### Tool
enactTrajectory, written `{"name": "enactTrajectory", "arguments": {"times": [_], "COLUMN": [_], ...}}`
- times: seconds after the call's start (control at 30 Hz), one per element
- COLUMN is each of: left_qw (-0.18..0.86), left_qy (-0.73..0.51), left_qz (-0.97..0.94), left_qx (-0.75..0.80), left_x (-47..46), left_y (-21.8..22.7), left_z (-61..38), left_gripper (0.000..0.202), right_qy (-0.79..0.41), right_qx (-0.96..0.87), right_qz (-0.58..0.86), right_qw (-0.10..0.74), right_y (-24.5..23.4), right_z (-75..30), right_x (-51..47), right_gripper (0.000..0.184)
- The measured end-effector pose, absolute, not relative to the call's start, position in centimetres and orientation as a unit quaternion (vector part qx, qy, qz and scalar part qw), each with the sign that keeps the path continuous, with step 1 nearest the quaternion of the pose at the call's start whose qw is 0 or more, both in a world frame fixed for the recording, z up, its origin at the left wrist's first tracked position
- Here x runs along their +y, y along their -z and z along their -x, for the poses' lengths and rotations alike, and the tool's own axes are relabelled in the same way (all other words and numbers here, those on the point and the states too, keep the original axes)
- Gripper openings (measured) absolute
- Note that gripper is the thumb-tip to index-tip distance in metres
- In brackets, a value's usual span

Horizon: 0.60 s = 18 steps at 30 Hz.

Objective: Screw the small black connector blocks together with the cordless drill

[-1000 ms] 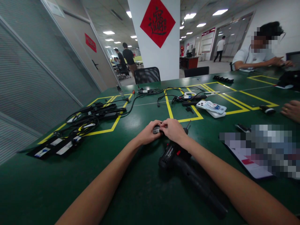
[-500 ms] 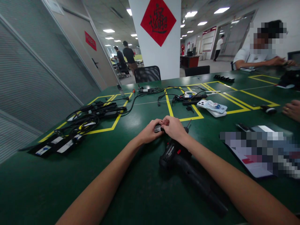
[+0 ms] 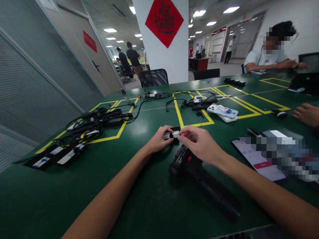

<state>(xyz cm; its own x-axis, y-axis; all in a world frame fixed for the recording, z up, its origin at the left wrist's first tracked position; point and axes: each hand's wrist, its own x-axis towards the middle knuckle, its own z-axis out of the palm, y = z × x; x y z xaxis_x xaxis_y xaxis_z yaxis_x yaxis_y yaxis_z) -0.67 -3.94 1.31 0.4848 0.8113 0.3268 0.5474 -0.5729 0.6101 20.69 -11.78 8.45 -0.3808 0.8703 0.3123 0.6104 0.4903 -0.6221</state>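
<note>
Near the middle of the green table point(image 3: 104, 186), my left hand point(image 3: 159, 140) is closed around a small black holder point(image 3: 176, 129). A small white piece point(image 3: 175, 134) shows at the holder; its exact kind is too small to make out. My right hand point(image 3: 203, 143) has thumb and forefinger pinched at the right end of that white piece. A black cordless power tool with red buttons point(image 3: 203, 182) lies on the table below my right hand, its handle pointing toward the lower right. My right hand covers the tool's front end.
Tangled black cables point(image 3: 99, 118) lie at left. Beyond my hands are a phone point(image 3: 224, 112), a pen-shaped tool with a cable point(image 3: 199, 102) and yellow tape rectangles point(image 3: 117, 135). A tablet point(image 3: 261, 161) lies at right, near another person's hand point(image 3: 307, 114). A person point(image 3: 269, 61) sits across.
My right hand has drawn back to the right from my left fingers, uncovering the black holder and the white piece. The view has shifted slightly. The power tool stays on the table.
</note>
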Motion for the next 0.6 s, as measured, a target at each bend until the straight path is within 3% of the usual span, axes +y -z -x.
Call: {"name": "enactTrajectory", "arguments": {"times": [0.27,0.43,0.6], "left_qw": [0.220,0.212,0.209], "left_qy": [-0.293,-0.291,-0.288], "left_qz": [-0.832,-0.835,-0.835], "left_qx": [0.416,0.416,0.419], "left_x": [-4.0,-4.1,-4.1], "left_y": [-1.5,-1.4,-1.5], "left_z": [0.5,0.4,0.4], "left_gripper": [0.028,0.028,0.029], "right_qy": [-0.157,-0.145,-0.131], "right_qx": [-0.800,-0.790,-0.775], "right_qz": [0.566,0.592,0.616], "right_qw": [0.122,0.068,0.050], "right_y": [-6.0,-5.6,-5.3], "right_z": [-22.0,-20.7,-19.7], "right_x": [-17.9,-18.2,-18.5], "right_gripper": [0.083,0.098,0.101]}}
